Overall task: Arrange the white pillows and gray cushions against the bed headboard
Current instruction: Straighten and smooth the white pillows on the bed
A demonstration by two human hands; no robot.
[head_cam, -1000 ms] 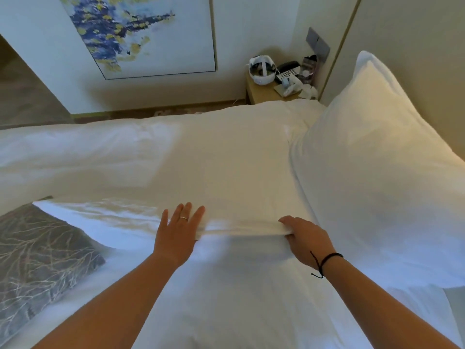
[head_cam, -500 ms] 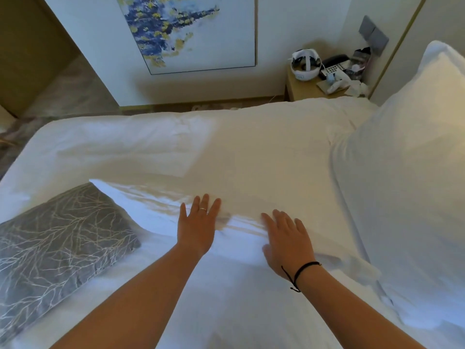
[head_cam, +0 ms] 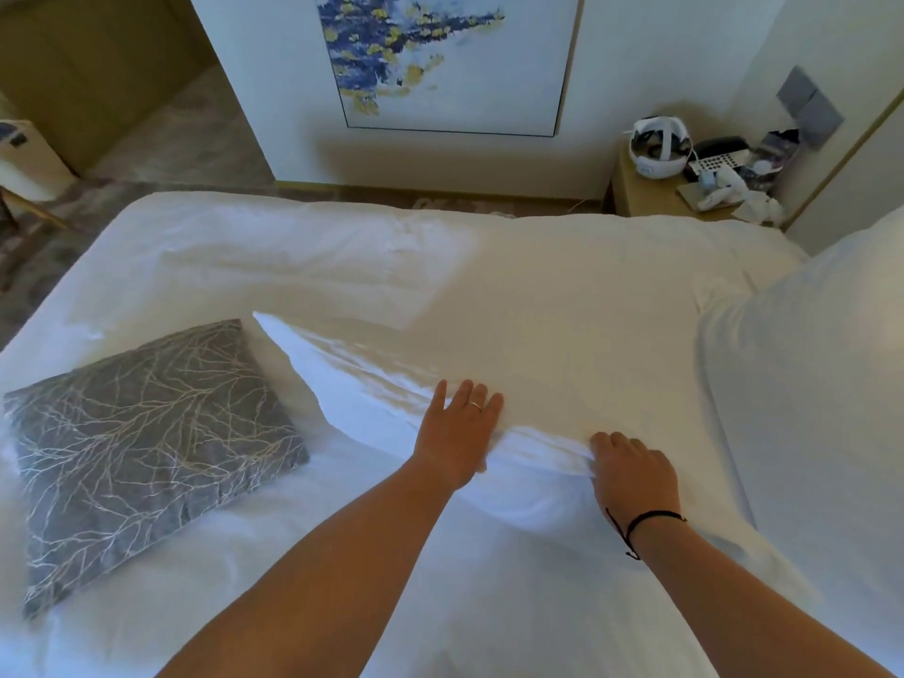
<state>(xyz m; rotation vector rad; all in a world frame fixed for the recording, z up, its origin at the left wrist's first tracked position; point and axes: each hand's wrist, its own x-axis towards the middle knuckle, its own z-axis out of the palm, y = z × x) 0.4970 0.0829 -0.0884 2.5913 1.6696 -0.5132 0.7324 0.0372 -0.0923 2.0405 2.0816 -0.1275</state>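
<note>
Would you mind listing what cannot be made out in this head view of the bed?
- Headboard: not in the head view at all.
- Standing white pillow: cut off by the right edge.
- Right hand: fingertips buried in the flat pillow fabric.
- Nightstand clutter: too small to identify.
- Gray cushion: underside hidden.

White wall behind bed, lit warm. Framed painting on wall, blue and yellow blotches on white. Wooden nightstand in right corner, beside bed; on it white headset, dark phone, crumpled white cloth. Grey switch panel on wall above nightstand. Patterned carpet at left. Wood panel top left. White box at left edge.
</note>
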